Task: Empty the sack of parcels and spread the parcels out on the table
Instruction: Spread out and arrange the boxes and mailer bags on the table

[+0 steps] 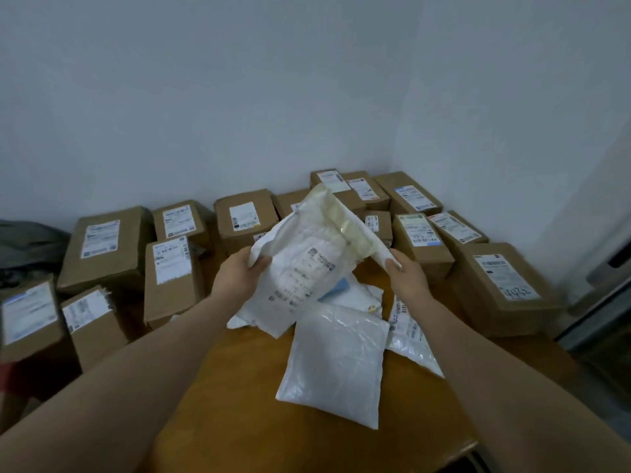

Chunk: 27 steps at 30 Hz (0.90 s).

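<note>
While the left hand [239,273] and right hand [406,273] each pinch an edge, the white mailer parcel [300,247] hangs between them above the table [232,397].

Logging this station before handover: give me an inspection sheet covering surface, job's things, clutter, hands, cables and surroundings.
Surface: brown wooden table.
Job's things: white parcel held up; flat white parcel and others overlap beneath it; labelled cardboard boxes ring the back and sides.
Clutter: blue item among the parcels.
Hands: left hand grips the held parcel's left edge; right hand pinches its right edge.
Cables: nothing seen.
Surroundings: white wall; dark grey bundle far left, unclear.
</note>
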Available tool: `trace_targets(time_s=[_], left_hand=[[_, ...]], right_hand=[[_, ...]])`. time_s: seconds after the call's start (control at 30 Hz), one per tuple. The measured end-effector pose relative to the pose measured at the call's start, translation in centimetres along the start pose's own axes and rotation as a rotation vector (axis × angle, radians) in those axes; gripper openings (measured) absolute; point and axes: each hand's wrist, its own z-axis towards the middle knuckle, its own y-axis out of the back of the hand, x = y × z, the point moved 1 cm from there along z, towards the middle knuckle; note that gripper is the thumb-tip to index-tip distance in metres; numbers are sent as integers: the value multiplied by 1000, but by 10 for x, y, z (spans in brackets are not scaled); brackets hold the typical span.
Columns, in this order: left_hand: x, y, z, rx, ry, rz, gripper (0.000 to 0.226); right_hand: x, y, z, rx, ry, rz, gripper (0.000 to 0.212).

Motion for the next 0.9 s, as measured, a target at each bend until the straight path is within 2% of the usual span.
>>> trace_targets(time_s=[0.13,0.23,0.27,0.33,0.4,0.5,0.6,0.67,0.73,0.9], left_hand=[[18,3,2,9,114,-34,38],[40,0,2,43,241,40,42],[47,-3,0,66,291,60,41],[54,-9,-5,108,397,125,41],[58,-16,-19,130,460,330,63],[63,-37,-43,239,257,479,87],[73,-73,-68,497,78,585,103],[84,-93,-83,609,37,702,109],[96,-102,-96,648,79,741,111],[124,-87,-125,640,217,788,106]], right_hand=[[-11,-16,-2,73,-51,-55,41],[-24,-29,-12,144,-37,-177,46],[-31,-35,-15,164,-41,-242,55],[-42,-44,-28,156,-166,-307,87],[-52,-54,-46,131,-384,-229,116],[-70,-73,-66,132,-590,19,131],[-87,-91,-74,128,-601,178,123],[-93,-99,-78,164,-558,155,104],[-99,-105,-82,219,-501,159,86],[-105,-104,-94,277,-442,89,68]])
